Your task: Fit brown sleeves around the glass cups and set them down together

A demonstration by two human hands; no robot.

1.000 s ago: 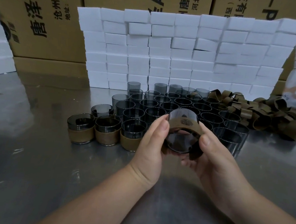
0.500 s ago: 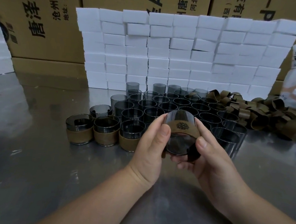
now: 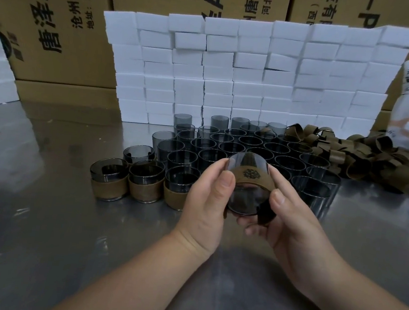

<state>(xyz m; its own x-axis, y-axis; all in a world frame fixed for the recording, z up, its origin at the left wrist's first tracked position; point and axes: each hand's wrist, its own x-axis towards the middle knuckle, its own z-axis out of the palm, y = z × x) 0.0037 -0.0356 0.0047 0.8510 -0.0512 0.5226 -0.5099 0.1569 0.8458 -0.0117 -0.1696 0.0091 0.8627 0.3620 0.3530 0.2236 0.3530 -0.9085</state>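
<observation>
Both hands hold one smoky grey glass cup (image 3: 247,162) in the air above the brushed steel table (image 3: 41,226), tipped on its side with its base toward the camera. The left hand (image 3: 206,202) is curled round the cup's left side, thumb pressed on the glass. The right hand (image 3: 288,230) cups it from below and the right, thumb on the edge of the flat brown sleeve with a stamped emblem (image 3: 251,178). That sleeve lies over the top of the cup, but one end (image 3: 266,214) hangs free by the right palm, so the wrap looks unfinished; the far side is hidden.

I judge the step in hand to be closing the sleeve. The next move likely calls for drawing the loose end round snugly and joining it without letting the smooth glass slip, then turning the cup upright.

Its place would be beside the row of sleeved glass cups (image 3: 145,186) at the front left, just before the block of bare grey glass cups (image 3: 237,145). The heap of spare brown sleeves (image 3: 372,161) lies to the right, with stacked white foam blocks (image 3: 231,77) behind
</observation>
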